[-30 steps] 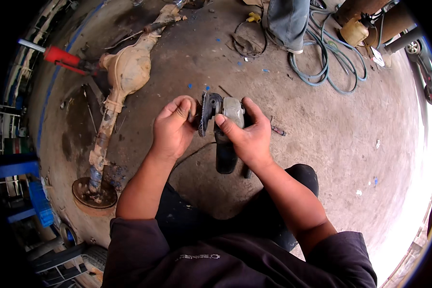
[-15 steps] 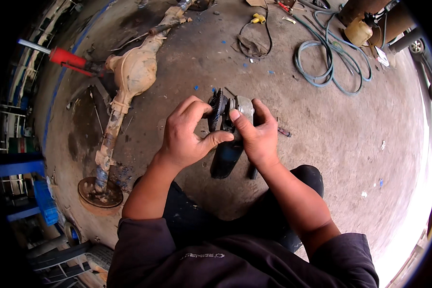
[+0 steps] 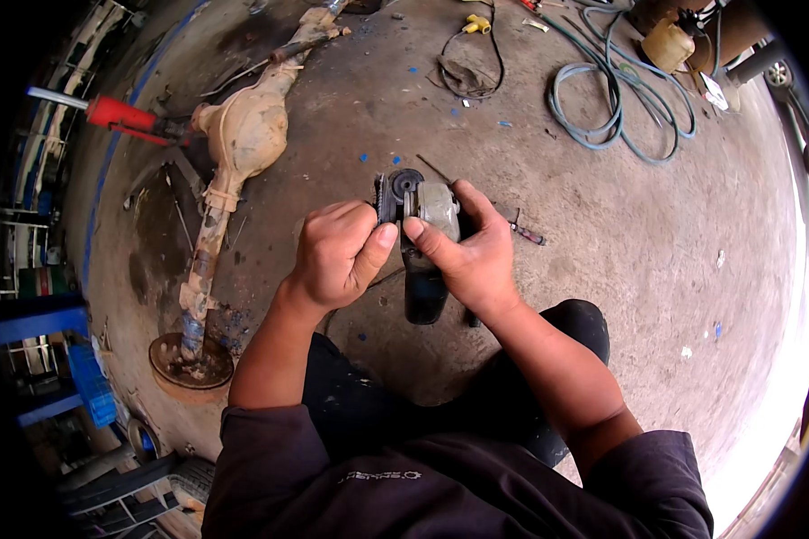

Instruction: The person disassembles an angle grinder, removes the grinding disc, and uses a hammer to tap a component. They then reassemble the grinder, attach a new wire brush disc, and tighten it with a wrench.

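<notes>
Head view. The concrete floor point(image 3: 360, 117) spreads beneath the angle grinder point(image 3: 424, 286), the landmark here, held just beyond the person's lap. To the grinder's left, well apart and reaching beyond it, lies an axle housing point(image 3: 247, 135); beyond it to the right lies a coiled hose point(image 3: 615, 94). The grinder's dark body points toward the lap, its grey head away. At the grinder's right side, the right hand point(image 3: 476, 260) is closed around the head, thumb laid across its near face. At its left, the left hand point(image 3: 337, 256) is curled, apparently pinching the lower edge of the toothed wheel point(image 3: 382, 196); its fingertips are hidden, so the firmness cannot be told. The wheel stands edge-on just left of the head, with a smaller dark round piece point(image 3: 407, 184) between them. Good handling probably calls for a braced right hand, even left-hand pressure square to the wheel, skin clear of the teeth, and the thumb off the switch. Whether the grinder has power cannot be told.
</notes>
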`<act>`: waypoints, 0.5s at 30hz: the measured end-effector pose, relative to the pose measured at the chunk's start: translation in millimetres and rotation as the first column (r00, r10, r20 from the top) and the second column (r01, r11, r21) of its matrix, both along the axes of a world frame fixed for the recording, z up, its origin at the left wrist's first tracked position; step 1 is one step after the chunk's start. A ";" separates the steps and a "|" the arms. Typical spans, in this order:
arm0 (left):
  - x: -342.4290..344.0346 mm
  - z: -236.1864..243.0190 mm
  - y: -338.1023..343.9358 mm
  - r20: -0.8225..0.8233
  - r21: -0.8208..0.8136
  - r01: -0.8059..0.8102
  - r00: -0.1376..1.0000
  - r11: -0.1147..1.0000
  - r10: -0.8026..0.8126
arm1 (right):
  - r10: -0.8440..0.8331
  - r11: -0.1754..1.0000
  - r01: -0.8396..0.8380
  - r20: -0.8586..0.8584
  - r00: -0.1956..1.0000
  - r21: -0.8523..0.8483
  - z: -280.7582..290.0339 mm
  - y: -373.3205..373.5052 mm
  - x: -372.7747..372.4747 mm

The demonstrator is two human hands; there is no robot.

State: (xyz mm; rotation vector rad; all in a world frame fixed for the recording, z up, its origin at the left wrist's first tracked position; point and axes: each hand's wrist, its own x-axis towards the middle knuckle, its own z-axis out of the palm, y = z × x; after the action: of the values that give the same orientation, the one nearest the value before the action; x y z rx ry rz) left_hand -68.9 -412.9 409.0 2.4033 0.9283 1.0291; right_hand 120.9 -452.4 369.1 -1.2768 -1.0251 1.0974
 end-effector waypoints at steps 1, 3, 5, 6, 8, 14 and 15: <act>0.0 0.7 -1.7 0.036 -0.023 -0.006 0.999 1.000 0.006 | 0.011 1.000 -0.011 -0.007 1.000 0.016 0.8 -0.2 -0.2; 0.0 0.4 -5.7 0.109 -0.073 -0.010 0.994 0.997 0.018 | 0.030 0.999 -0.029 -0.020 0.999 0.044 1.9 -1.7 -0.7; 1.6 -4.2 -6.0 0.183 -0.110 -0.025 0.982 0.994 0.045 | 0.038 0.996 -0.041 0.030 0.999 0.081 4.4 0.2 3.2; 3.3 -4.8 -7.5 0.218 -0.148 -0.032 0.974 0.988 0.064 | 0.046 0.994 -0.052 0.064 0.997 0.101 1.5 1.9 6.0; 4.5 -7.3 -8.9 0.271 -0.222 -0.044 0.957 0.974 0.105 | 0.052 0.988 -0.070 0.125 0.991 0.136 0.4 3.5 9.0; 11.8 -12.7 -13.6 0.408 -0.379 -0.087 0.878 0.921 0.250 | 0.083 0.980 -0.122 0.240 0.967 0.155 5.0 5.9 16.9; 13.1 -12.9 -13.6 0.422 -0.391 -0.093 0.866 0.915 0.269 | 0.079 0.977 -0.127 0.261 0.962 0.173 3.2 6.0 18.2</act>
State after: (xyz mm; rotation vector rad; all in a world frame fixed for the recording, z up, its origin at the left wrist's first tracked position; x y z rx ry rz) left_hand -55.8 -426.5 396.1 1.6792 1.0649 1.3031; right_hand 139.2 -446.3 372.3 -1.2413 -1.3686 0.9043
